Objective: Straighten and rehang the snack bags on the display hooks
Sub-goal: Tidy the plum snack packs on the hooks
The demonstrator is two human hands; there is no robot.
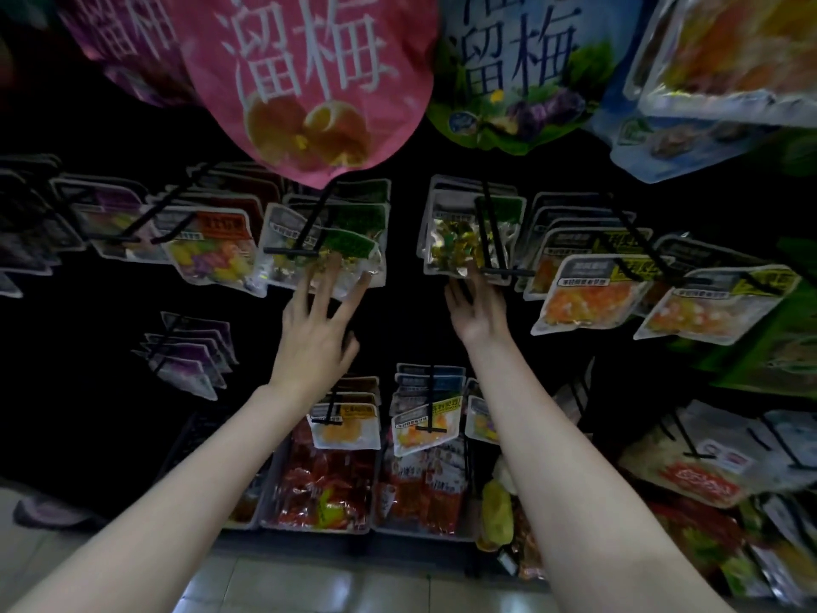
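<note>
Head view: dark hook wall (88,303) above pale floor tiles (309,586); both hands, left hand (316,329) and right hand (475,309), spread open, empty.

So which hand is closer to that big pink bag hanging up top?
Left. The left hand is almost directly below the pink bag; the right hand is farther off to its right.

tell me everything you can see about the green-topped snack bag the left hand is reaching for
The green-topped snack bag is a glossy plastic pouch with a pale border, a dark green upper panel and a clear window showing small yellowish pieces. It hangs tilted at the front of a stack on a black display hook, in the middle row. The left hand, fingers spread, touches its lower edge from below. A multicoloured candy bag overlaps its left side.
</note>
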